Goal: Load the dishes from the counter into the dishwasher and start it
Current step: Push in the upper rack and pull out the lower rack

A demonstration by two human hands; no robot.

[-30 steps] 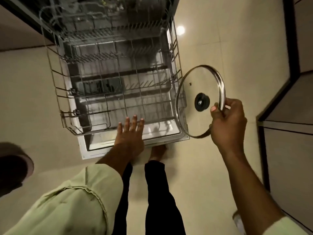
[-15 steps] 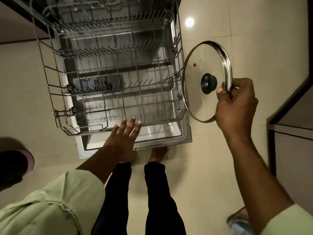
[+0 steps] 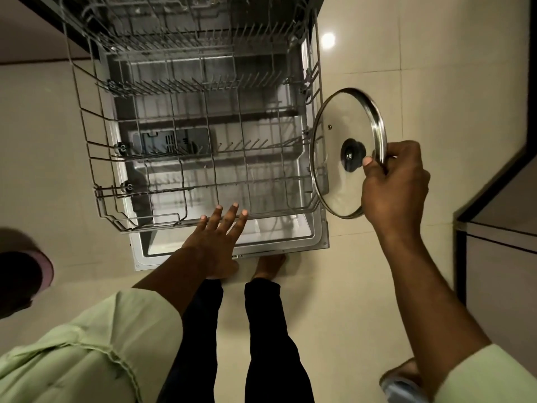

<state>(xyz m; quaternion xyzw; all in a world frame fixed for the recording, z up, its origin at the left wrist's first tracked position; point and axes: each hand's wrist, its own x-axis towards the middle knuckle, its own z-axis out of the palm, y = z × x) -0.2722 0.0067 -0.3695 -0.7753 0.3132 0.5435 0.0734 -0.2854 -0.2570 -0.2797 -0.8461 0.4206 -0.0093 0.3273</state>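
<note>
The right hand [image 3: 395, 184] grips a glass lid [image 3: 340, 123] by its metal rim. The fingers are curled behind the rim and the thumb presses on the glass, just beside the black knob [image 3: 352, 156]. The lid is in the air, turned nearly on its edge with the knob side toward the person. It is just beside the right wall of the lower rack [image 3: 203, 185], and in this view its left edge overlaps the wires there. I cannot tell if it touches them.

The left hand [image 3: 215, 242] holds nothing. Its fingers are straight and a little spread, and the fingertips [image 3: 218, 209] reach the front wire of the lower rack. Whether they rest on the wire or only hover above it is not clear.

The lower rack is pulled out over the open dishwasher door [image 3: 321, 228], which lies flat above the floor. The detergent box [image 3: 174, 141] shows through the wires. The upper rack [image 3: 189, 30] is farther in, at the top of the view.

Both arms wear pale green sleeves [image 3: 87, 344]. Below are two legs in dark trousers, and a bare foot [image 3: 270, 266] stands at the edge of the door. The floor [image 3: 377, 286] has beige tiles. A dark-edged cabinet [image 3: 499, 257] stands on the right.
</note>
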